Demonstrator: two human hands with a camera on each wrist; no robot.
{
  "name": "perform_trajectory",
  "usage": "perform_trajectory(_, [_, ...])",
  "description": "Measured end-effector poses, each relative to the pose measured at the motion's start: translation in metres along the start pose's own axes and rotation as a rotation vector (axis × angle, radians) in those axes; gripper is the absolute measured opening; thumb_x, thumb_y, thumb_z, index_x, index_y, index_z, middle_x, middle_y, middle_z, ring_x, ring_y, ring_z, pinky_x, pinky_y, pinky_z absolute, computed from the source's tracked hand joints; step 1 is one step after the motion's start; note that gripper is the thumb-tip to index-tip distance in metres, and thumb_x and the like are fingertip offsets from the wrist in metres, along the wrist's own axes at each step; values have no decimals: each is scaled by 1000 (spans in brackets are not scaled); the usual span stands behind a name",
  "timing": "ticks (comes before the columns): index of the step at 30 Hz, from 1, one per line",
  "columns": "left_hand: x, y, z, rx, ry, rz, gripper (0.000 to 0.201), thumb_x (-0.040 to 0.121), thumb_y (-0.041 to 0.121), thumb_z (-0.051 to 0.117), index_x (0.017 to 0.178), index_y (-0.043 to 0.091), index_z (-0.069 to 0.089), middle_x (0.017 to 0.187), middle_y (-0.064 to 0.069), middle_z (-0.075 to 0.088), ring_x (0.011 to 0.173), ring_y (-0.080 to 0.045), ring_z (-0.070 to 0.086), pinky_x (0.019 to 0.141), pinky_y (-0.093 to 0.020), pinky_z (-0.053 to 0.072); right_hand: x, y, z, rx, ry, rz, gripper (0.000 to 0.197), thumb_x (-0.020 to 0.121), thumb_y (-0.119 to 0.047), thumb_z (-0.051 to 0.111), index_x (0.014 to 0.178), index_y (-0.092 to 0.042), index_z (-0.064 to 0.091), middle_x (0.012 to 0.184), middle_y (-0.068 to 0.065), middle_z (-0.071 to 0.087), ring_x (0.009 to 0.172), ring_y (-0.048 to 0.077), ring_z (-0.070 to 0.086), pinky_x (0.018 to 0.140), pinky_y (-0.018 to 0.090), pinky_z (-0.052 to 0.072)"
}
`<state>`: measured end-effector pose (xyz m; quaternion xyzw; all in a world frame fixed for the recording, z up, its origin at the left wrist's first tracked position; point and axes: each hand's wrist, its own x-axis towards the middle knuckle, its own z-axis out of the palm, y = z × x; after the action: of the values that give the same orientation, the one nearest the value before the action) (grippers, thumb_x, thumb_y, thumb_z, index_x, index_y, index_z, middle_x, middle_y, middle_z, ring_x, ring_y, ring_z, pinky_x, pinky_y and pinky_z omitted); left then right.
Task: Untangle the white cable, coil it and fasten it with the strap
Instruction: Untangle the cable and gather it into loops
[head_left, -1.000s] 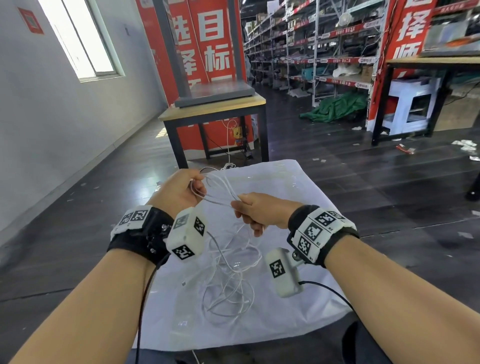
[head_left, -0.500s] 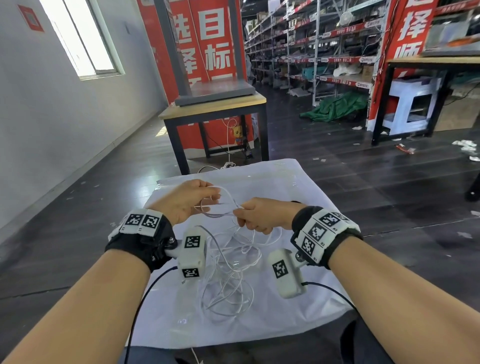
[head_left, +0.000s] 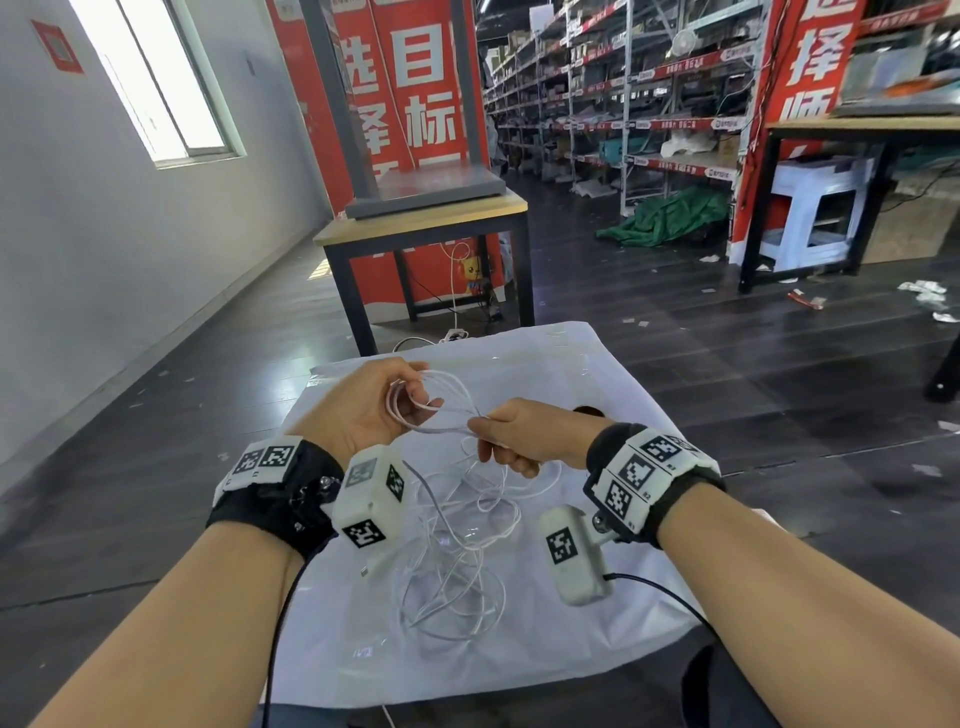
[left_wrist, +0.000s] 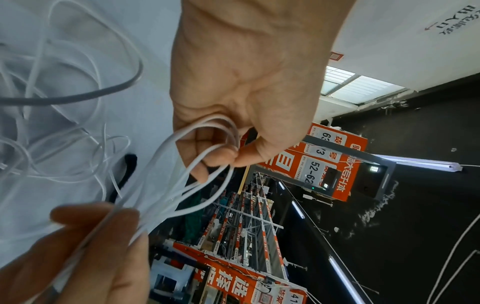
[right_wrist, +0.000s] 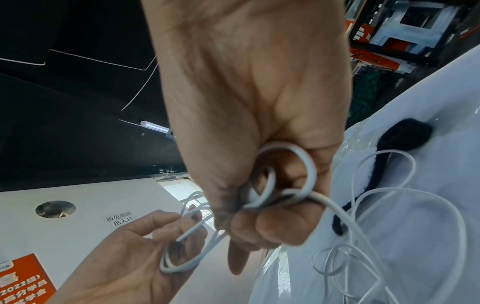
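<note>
The thin white cable (head_left: 447, 402) runs in a few loops between my two hands, above a white sheet (head_left: 597, 374). My left hand (head_left: 415, 400) holds the loops' left ends round its curled fingers, as the left wrist view (left_wrist: 223, 156) shows close up. My right hand (head_left: 493, 441) grips the gathered strands in a fist (right_wrist: 259, 205). The rest of the cable (head_left: 457, 551) hangs down into a loose tangle on the sheet, one plug (head_left: 366, 571) lying at its left. The black strap (right_wrist: 405, 135) lies on the sheet just beyond my right hand (head_left: 587, 410).
The sheet covers a small surface in front of me, with dark floor (head_left: 779, 415) all around. A wooden table (head_left: 426, 223) carrying a grey slab stands further ahead. Warehouse shelves (head_left: 623, 104) and a white stool (head_left: 815, 208) are far behind.
My left hand has dropped a little, shifted right and turned, and the loops now sit round its fingers. The right hand has barely moved and keeps its grip.
</note>
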<state>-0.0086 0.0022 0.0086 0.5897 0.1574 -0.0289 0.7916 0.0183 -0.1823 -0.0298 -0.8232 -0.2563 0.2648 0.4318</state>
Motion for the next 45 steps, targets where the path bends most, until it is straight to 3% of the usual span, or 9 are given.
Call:
perform_trajectory(7, [0,8,5,-101,28,-24,14,88,-3,40,83,9,45,50,1,31,36,-6,25,41,-17,39,-3,-5,2,-1,-107,-20,32,104,-26,34,90,-9,57,64,-2,41,48,8,35,46,17,31])
perform_trajectory(13, [5,7,-1,-9,77,-13,15,92,-1,44,84,10,49,49,-1,43,38,-9,42,57,-23,56,-3,-8,2,-153,-95,-1,39,103,-38,34,82,-13,54,64,-1,41,53,11,34,48,20,31])
perform_trajectory(22, [-1,12,1,138,73,22,14,96,2,44,93,7,56,58,-1,46,41,-7,43,50,-21,51,-3,-6,8,130,-173,-14,37,104,-33,34,73,-15,43,59,-3,33,44,7,28,44,17,24])
perform_trajectory(28, [-2,1,5,359,137,227,21,98,17,51,116,10,57,105,-8,67,91,-17,64,85,-29,52,1,-10,-4,510,182,-165,33,104,-24,33,73,-14,39,45,-11,32,37,5,23,37,16,19])
perform_trajectory(33, [-6,-20,28,754,-235,280,43,89,-9,45,126,12,54,130,-2,58,116,-11,54,94,-26,44,4,-31,-11,706,535,-288,35,105,-28,32,73,-14,39,50,-7,32,41,7,29,37,16,26])
perform_trajectory(36, [-9,-29,42,968,-517,188,35,92,1,55,123,17,61,129,8,60,121,-2,50,98,-14,38,1,-41,-15,750,654,-297,34,104,-29,33,75,-13,40,57,-2,35,44,10,37,38,16,33])
perform_trajectory(39, [-10,-34,46,1030,-537,142,13,94,15,60,104,14,68,110,1,70,108,-5,60,101,-20,40,-2,-41,-24,874,745,-283,36,104,-25,33,71,-13,39,59,0,35,45,11,35,39,18,35])
perform_trajectory(42, [-7,-34,37,1078,-492,119,11,93,13,58,99,19,66,95,1,73,95,-6,64,95,-22,41,-2,-24,-35,375,999,-277,36,104,-27,31,74,-11,42,66,1,43,58,20,42,54,32,39])
perform_trajectory(45, [-7,-30,24,1114,-458,137,11,94,15,58,99,15,67,88,3,73,90,-6,64,91,-24,44,-3,-7,-42,-5,1047,-224,33,105,-26,29,86,-5,44,69,3,48,67,25,48,58,32,31])
